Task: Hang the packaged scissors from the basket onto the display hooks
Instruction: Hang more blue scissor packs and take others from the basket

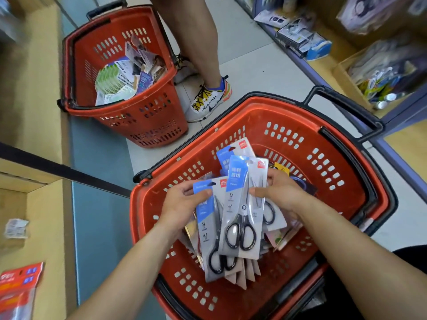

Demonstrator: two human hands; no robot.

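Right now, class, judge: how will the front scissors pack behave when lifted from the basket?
The front scissors pack probably stays fairly stiff: its flat card shows no bend in the right hand. Likely bottom-heavy, since the handles sit low. Its smooth cover may slide off neighbouring packs.

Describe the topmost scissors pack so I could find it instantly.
Look in the nearer red basket. There the right hand pinches the topmost scissors pack; unlike the partly covered pack in the left hand, it shows its whole black-handled scissors.
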